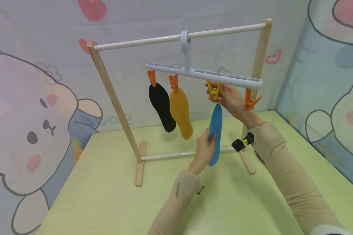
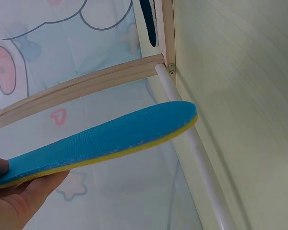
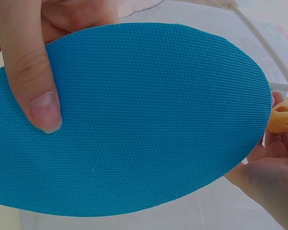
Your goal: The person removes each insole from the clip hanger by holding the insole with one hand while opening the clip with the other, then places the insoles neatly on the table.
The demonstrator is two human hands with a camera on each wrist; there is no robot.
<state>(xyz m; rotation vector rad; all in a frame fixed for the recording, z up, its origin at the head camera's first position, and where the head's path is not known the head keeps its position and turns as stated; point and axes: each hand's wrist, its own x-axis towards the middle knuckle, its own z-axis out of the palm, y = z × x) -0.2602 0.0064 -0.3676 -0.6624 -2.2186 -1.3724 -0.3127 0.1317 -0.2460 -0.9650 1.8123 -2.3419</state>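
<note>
A blue insole (image 1: 216, 125) with a thin yellow underside is pinched by my left hand (image 1: 204, 149), its thumb on the blue face. The insole stands nearly upright, its top end just under a yellow clip (image 1: 214, 91). My right hand (image 1: 233, 100) holds that clip, which hangs from a pale grey hanger (image 1: 223, 77). In the right wrist view the insole (image 3: 158, 120) fills most of the picture and partly hides the right hand (image 3: 271, 177) and the clip (image 3: 284, 114). Whether the clip's mouth is spread cannot be made out.
A black insole (image 1: 161, 106) and a yellow-orange insole (image 1: 180, 112) hang from orange clips on the hanger's left half. Another orange clip (image 1: 249, 100) hangs at its right end. The hanger hooks over the white bar (image 1: 153, 41) of a wooden rack on a pale green table (image 1: 100, 189).
</note>
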